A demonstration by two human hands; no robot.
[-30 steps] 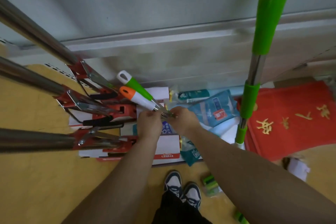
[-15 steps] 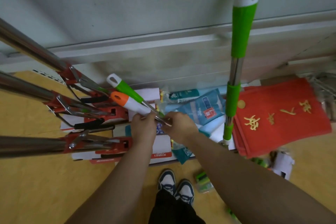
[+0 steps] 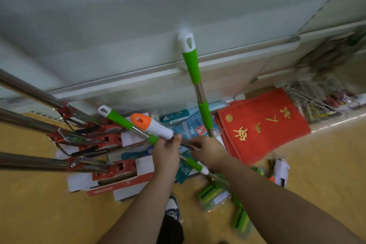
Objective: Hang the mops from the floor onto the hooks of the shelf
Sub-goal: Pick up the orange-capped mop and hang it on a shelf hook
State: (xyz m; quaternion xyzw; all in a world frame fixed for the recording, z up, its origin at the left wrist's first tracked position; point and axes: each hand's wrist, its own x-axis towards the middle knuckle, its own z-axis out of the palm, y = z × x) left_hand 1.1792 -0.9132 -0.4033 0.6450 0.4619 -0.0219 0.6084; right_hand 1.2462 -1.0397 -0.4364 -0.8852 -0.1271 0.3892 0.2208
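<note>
Since half a second ago the view has swung left and down, so the upright green-handled mop (image 3: 195,77) that stood near the top right now sits at the centre with its white hanging loop fully in sight, and the two poles in the person's grasp have risen slightly, showing more of the orange-capped one. The left hand (image 3: 166,152) is closed around the bundled poles just below the white grip, thumb laid over the top. The right hand (image 3: 208,149) is curled narrow on the steel shaft a little farther along, fingers wrapped under it; how tightly it grips cannot be told. The orange-capped mop handle (image 3: 151,126) is white with an orange end pierced by a small hole, and it lies just beside the green mop handle (image 3: 116,118), which has a white loop end, a green sleeve and a bare metal shaft running down past both hands to a green and white collar. Both slant up to the left from the hands. The upright mop leans against the pale shelf (image 3: 138,77), its lower end hidden among blue packages. To the left, red squeeze mops (image 3: 95,138) with steel poles lie on white boxes on the yellow floor (image 3: 35,214). A red mat (image 3: 265,127) with gold characters lies to the right.
</note>
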